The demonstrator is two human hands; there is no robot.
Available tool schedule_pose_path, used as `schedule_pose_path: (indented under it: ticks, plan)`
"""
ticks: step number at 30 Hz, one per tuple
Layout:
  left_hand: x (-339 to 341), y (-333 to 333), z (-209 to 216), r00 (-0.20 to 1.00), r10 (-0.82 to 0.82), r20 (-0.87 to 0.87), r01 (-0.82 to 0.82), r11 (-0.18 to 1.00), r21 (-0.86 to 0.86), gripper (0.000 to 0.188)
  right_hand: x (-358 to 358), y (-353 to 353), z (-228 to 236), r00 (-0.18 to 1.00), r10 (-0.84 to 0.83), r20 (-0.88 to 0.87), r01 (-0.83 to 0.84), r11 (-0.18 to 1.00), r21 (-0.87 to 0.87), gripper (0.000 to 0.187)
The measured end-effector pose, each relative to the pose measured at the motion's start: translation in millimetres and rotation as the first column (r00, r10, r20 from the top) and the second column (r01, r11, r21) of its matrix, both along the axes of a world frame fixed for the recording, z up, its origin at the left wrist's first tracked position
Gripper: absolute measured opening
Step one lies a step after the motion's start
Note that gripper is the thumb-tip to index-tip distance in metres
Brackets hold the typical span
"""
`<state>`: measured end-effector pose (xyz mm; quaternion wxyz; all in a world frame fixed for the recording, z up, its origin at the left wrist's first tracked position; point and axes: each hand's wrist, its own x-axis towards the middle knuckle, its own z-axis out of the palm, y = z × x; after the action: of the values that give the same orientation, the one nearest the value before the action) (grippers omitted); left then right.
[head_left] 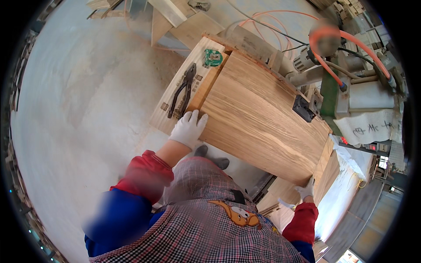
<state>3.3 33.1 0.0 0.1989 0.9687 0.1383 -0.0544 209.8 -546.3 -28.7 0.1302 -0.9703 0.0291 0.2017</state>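
A wide wooden board [258, 118] with pale brown grain lies slanting across the bench in front of me. My left hand [189, 129], in a white glove, holds its near left corner, with the fingertips at the edge. At the near right corner my right hand [305, 190], gloved too, grips the board's edge; its thumb sticks out to the left and the other fingers are partly hidden. Just beyond my left hand, black-handled pliers [183, 90] lie on a light wooden strip [169, 103]. A green tape measure [213, 57] sits at that strip's far end.
To the right stands a machine with a green frame [329, 94], orange hoses [366, 50] and a black block [302, 108] over the board's far edge. Wooden panels [197, 28] lie beyond the bench. More wood pieces [278, 197] are below my right hand.
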Motion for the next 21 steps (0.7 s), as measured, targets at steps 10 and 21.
schedule_pose_path:
  ticks: [10, 21]
  plan:
    - [4, -8, 4, 0.998, -0.006, -0.058, 0.015, 0.987, 0.157, 0.091, 1, 22, 25, 0.993, 0.115, -0.008, -0.113, 0.962, -0.248, 0.116]
    - [35, -38, 24, 0.856, 0.155, -0.493, 0.087, 0.897, 0.433, 0.106, -6, 40, 57, 0.99, 0.136, 0.031, -0.117, 0.932, -0.342, 0.101]
